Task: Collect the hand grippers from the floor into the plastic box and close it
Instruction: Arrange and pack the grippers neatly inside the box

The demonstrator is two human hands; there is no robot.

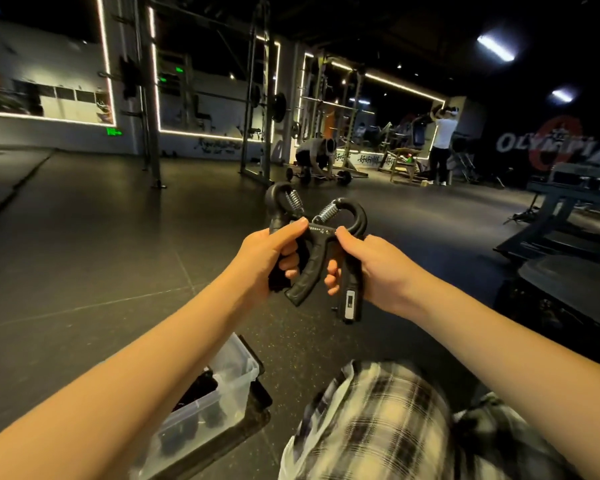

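While aloft, hands (269,258) (378,271) tight round hand grippers (350,216).

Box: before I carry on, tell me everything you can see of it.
The box is a clear, rectangular plastic tub with a lipped rim, upright at floor level, lower left, beside the plaid-clad knee. No lid is on it; dark items lie inside, too dim to identify. The left forearm crosses in front and hides its near part. The left hand and right hand are clear of it.
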